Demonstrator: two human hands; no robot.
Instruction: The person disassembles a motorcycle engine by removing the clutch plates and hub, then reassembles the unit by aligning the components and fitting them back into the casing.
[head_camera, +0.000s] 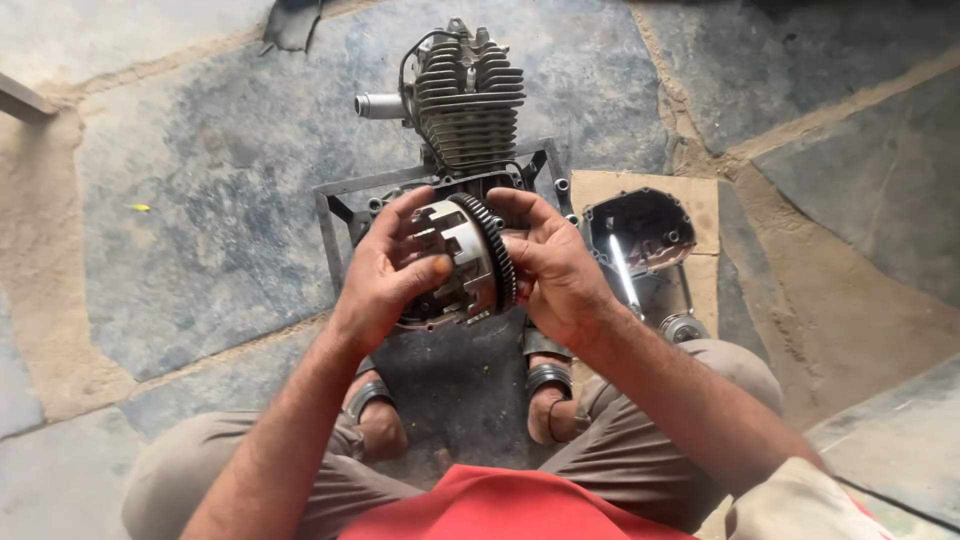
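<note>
I see the clutch basket held between both hands, above the engine on its metal stand. Left hand clamped on the open slotted face, thumb inside the rim. Right hand closed on the back, behind the toothed ring gear. Drum axis runs left to right, hand to hand; neither hand nearer. Crankcase cover lies well right on the stone floor
</note>
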